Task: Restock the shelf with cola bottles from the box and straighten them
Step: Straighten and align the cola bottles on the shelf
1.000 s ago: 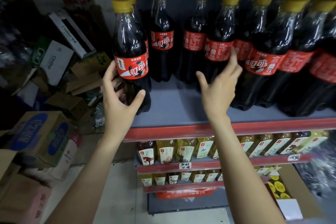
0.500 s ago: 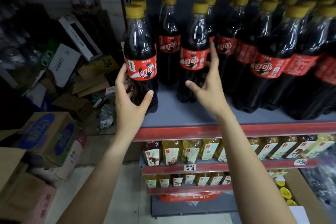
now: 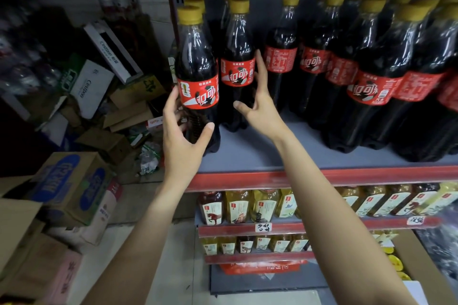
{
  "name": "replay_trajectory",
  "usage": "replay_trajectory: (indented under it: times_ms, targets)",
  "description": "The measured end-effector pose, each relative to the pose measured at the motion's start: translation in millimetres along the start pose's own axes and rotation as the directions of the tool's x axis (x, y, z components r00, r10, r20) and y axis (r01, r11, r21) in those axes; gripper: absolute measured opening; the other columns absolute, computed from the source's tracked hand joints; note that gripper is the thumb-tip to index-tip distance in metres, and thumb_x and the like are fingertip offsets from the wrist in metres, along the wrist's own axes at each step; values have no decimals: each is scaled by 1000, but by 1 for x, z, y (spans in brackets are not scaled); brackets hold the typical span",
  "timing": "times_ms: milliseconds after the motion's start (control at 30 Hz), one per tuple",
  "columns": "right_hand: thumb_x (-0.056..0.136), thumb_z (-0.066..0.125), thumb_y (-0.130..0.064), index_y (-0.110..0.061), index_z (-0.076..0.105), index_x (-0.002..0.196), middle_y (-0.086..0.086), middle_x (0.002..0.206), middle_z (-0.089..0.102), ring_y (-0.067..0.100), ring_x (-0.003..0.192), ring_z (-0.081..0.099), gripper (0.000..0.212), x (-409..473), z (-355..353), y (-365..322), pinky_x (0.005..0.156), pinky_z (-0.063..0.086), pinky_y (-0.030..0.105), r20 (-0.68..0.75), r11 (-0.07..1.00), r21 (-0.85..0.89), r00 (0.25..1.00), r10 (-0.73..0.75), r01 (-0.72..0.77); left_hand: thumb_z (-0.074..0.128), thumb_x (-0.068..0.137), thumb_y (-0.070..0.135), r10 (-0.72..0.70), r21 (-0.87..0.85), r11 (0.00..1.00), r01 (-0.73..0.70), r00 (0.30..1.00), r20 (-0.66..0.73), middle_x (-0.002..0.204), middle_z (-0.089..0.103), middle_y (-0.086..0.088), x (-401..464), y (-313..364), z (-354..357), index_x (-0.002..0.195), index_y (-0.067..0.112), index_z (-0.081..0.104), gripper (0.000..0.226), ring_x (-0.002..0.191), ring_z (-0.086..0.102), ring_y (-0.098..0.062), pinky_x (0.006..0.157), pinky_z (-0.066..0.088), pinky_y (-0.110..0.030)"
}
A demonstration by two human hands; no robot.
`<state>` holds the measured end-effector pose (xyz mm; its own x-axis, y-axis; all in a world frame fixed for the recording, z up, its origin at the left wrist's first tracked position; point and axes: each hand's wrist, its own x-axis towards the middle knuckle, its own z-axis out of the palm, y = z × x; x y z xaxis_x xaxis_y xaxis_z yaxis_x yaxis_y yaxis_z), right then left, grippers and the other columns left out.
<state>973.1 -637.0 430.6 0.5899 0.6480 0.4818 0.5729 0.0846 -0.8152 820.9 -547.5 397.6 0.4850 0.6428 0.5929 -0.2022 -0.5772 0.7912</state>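
On the top shelf [image 3: 247,156], at its left end, the left hand [image 3: 182,141] holds a cola bottle [image 3: 197,74]. Its fingers [image 3: 171,104] curl round the left side of the bottle, just under the red label, and the thumb presses on the right side low down. The bottle stands up straight at the front edge of the shelf. It has a yellow cap and dark cola inside.

Just to the right, the right hand [image 3: 261,109] reaches for a second bottle [image 3: 238,64]. This hand is spread wide. One long finger lies up along the right side of that bottle's label, and the thumb points left, near the lower part of the bottle. I cannot tell if the thumb touches it. The second bottle stands a little behind the first one, close beside it.

More cola bottles [image 3: 371,69] stand in rows to the right and behind, all with yellow caps and red labels. Some labels face front and some are turned sideways. A gap of bare shelf lies in front of the middle bottles.

Below, two lower shelves hold small tea bottles [image 3: 262,205] with yellow and brown drink. At the left, on the floor, lies a messy pile of boxes [image 3: 69,188], some flat and some whole. Another open box [image 3: 418,265] sits low on the right with yellow caps inside.
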Motion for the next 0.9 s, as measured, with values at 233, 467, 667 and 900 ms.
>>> replay_trajectory:
  times_ms: [233,467,667,900]
  targets:
    - [81,56,8,-19,-6,153,0,162,4,17,149,12,99,0,-3,-4,120,17,52,63,1000,20,998,19,-21,69,84,17,10,0,1000,-10,1000,-7,148,37,-2,1,0,0,142,36,21,78,131,42,-12,101,40,-18]
    - [82,58,2,-20,-4,154,1,162,11,13,145,22,97,-3,-7,-2,116,27,50,81,999,4,996,36,-37,68,84,21,7,6,1000,-7,1000,3,149,35,1,0,-2,0,140,42,20,77,131,42,-13,102,39,-19]
    - [83,56,6,-11,30,146,17,142,44,25,131,44,71,-22,-27,5,110,38,42,-284,989,-148,956,-71,29,70,85,13,12,12,1000,-12,1000,8,144,36,9,0,1,0,138,44,20,79,126,41,2,99,37,-10]
    - [84,72,-21,-26,0,154,17,139,39,39,118,51,101,9,-29,5,88,47,48,-416,837,-461,905,89,-294,70,86,12,12,21,1000,-12,1000,3,144,35,11,0,3,-1,136,48,19,80,127,40,1,99,37,-9]
